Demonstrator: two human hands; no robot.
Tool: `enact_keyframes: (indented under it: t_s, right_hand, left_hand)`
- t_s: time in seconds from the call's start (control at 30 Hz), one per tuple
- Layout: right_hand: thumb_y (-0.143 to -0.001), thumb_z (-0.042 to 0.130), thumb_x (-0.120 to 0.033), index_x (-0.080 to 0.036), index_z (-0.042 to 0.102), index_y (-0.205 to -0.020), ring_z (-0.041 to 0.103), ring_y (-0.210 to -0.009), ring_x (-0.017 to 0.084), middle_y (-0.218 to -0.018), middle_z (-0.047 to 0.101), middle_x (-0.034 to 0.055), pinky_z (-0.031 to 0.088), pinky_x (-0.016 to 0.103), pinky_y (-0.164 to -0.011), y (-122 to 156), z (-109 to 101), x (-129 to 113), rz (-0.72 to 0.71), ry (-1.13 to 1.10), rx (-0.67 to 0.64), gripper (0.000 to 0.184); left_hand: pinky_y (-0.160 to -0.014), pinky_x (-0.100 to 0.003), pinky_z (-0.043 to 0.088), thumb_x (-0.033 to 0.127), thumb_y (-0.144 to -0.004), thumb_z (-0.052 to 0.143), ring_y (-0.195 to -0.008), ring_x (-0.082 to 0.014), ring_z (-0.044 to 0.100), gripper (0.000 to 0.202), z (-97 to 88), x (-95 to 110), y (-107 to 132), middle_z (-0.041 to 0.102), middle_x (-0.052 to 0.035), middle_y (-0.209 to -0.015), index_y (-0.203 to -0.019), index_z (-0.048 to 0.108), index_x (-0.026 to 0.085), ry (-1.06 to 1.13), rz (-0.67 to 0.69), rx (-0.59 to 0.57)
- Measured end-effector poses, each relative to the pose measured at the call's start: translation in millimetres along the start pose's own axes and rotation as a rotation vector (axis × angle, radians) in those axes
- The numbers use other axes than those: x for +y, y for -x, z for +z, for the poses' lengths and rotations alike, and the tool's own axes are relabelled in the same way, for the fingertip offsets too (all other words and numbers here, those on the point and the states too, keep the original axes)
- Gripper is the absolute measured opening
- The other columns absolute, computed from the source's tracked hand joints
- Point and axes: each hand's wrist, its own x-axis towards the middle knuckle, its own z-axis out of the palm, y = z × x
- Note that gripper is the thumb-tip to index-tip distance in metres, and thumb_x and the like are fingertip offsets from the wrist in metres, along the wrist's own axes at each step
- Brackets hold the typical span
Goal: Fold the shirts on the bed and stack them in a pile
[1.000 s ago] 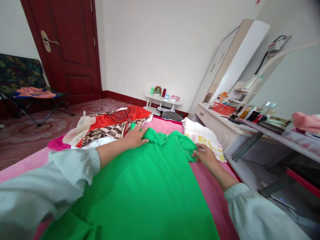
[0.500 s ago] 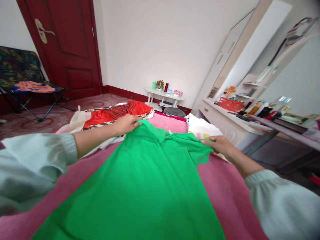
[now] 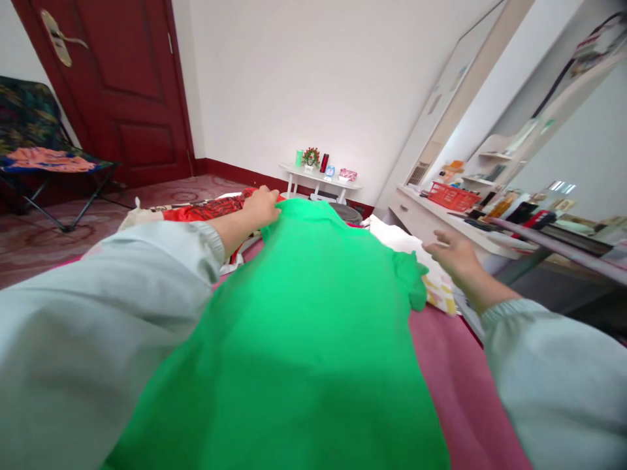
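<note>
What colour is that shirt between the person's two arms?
The shirt is bright green, with no print in sight; the head view shows it best.

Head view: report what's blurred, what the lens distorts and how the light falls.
In the head view, the green shirt looks soft and smeared, little weave showing; in the same head view, the right hand is slightly blurred; at the head view's sides, the door and tall cabinet lean outward; across the head view, light looks diffuse, the wall without hard shadows.
</note>
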Motion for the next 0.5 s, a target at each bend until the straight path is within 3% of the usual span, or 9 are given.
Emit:
enact_keyframes:
  t_s: [0.07, 0.13, 0.27, 0.37, 0.5]
  right_hand:
    - [-0.076, 0.064, -0.032, -0.011, 0.054, -0.123, 0.059, -0.106, 0.029, -0.123, 0.057, 0.0192, 0.051, 0.039, -0.083, 41, 0, 4, -0.021, 0.023, -0.060, 0.053]
    - [-0.078, 0.061, -0.036, -0.016, 0.057, -0.118, 0.057, -0.109, 0.028, -0.122, 0.059, 0.0147, 0.051, 0.041, -0.086, 89, -7, 3, -0.071, 0.010, -0.106, 0.046]
    - [-0.082, 0.053, -0.039, -0.023, 0.059, -0.115, 0.057, -0.109, 0.026, -0.124, 0.058, 0.0104, 0.052, 0.040, -0.088, 186, -37, -10, -0.179, 0.042, -0.267, 0.038]
    - [-0.084, 0.051, -0.038, -0.027, 0.065, -0.110, 0.058, -0.109, 0.026, -0.120, 0.061, 0.0077, 0.049, 0.038, -0.094, 240, -63, -23, -0.295, 0.105, -0.431, 0.032]
    - [-0.084, 0.054, -0.037, -0.036, 0.067, -0.110, 0.060, -0.109, 0.025, -0.121, 0.062, 0.0028, 0.049, 0.036, -0.095, 282, -83, -37, -0.346, 0.144, -0.641, 0.030]
  left_hand:
    - [-0.102, -0.040, 0.035, 0.027, -0.081, 0.057, -0.121, -0.0302, 0.043, 0.049, 6.8, -8, 29, 0.042, -0.0163, -0.135, -0.127, 0.050, 0.013, -0.036, 0.124, -0.027]
    - [-0.104, -0.039, 0.033, 0.027, -0.082, 0.055, -0.123, -0.0284, 0.041, 0.045, 4.4, -20, 65, 0.040, -0.0120, -0.136, -0.125, 0.052, 0.017, -0.038, 0.266, -0.065]
    - [-0.100, -0.035, 0.036, 0.027, -0.084, 0.048, -0.113, -0.0242, 0.048, 0.036, -19.6, -46, 143, 0.051, -0.0091, -0.122, -0.118, 0.056, 0.019, 0.034, 0.464, -0.179]
    - [-0.085, -0.033, 0.043, 0.032, -0.086, 0.045, -0.096, -0.0230, 0.056, 0.031, -40.9, -64, 196, 0.059, -0.0087, -0.105, -0.110, 0.058, 0.018, 0.046, 0.415, -0.302]
    - [-0.065, -0.030, 0.042, 0.050, -0.083, 0.049, -0.076, -0.0229, 0.059, 0.040, -59.6, -84, 247, 0.063, -0.0070, -0.086, -0.107, 0.057, 0.018, 0.070, 0.192, -0.444]
